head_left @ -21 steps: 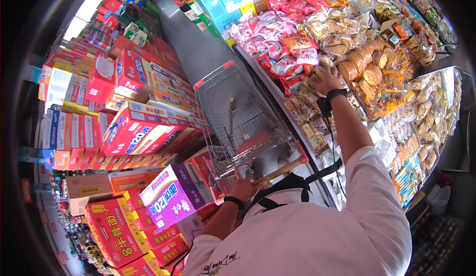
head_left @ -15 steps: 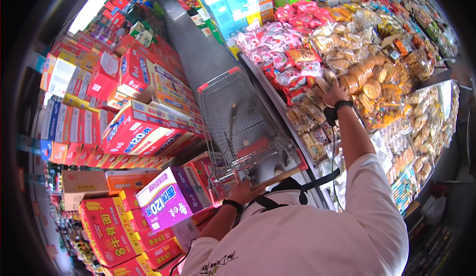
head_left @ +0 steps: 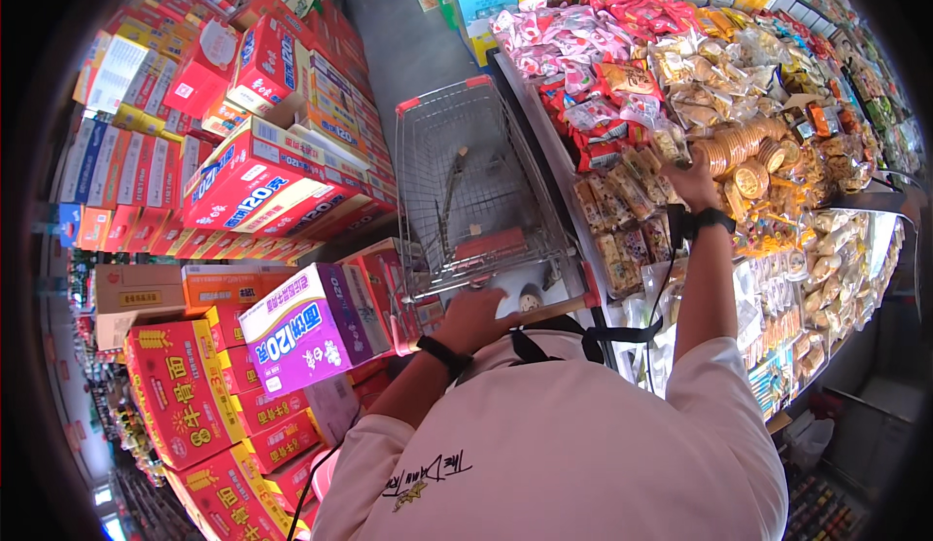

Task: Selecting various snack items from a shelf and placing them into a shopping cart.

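Head view: left hand [head_left: 476, 315] rests on the cart handle [head_left: 558, 309], right hand [head_left: 692, 185] sits among snack packs [head_left: 632, 186], both grips unclear; best steady the cart handle, press lightly.

Boxes [head_left: 282, 181] left; cart [head_left: 496, 191] between; packaged snacks [head_left: 748, 142] right.

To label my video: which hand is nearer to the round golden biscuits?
Right: the right hand is beside the biscuits, left of them; the left hand is farther, near the metal shopping cart.
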`<state>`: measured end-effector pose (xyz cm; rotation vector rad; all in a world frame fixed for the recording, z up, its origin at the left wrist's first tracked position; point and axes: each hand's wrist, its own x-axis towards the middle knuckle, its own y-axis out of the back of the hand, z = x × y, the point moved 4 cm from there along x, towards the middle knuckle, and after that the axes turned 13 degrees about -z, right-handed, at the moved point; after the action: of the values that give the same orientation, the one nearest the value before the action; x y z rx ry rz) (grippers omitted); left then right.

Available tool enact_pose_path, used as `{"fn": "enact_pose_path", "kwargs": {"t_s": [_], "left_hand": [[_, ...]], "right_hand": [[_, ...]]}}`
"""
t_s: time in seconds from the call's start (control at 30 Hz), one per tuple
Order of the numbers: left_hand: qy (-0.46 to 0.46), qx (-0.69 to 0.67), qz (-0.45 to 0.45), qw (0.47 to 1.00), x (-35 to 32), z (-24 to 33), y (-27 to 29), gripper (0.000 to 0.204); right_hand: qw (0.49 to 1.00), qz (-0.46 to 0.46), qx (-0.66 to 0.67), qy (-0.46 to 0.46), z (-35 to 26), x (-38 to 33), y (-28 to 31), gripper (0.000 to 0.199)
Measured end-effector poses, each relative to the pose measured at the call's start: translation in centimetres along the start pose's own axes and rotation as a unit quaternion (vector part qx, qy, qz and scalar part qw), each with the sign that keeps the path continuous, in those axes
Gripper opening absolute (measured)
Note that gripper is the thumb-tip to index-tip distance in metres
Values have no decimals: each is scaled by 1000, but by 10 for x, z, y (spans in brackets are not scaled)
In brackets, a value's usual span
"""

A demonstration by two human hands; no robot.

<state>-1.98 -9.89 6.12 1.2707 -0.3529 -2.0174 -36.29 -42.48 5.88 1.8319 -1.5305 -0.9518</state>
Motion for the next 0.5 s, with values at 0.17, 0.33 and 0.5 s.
{"fn": "enact_pose_path", "kwargs": {"t_s": [0.17, 0.33, 0.5], "left_hand": [[-227, -365, 184, 884, 73, 1, 20, 61], [-184, -754, 143, 614, 93, -3, 22, 61], [-63, -782, 116, 610, 74, -48, 5, 35]], "right_hand": [[898, -204, 378, 90, -97, -67, -40, 77], [836, -397, 359, 119, -139, -135, -146, 62], [861, -439, 225, 122, -159, -179, -214, 49]]}}
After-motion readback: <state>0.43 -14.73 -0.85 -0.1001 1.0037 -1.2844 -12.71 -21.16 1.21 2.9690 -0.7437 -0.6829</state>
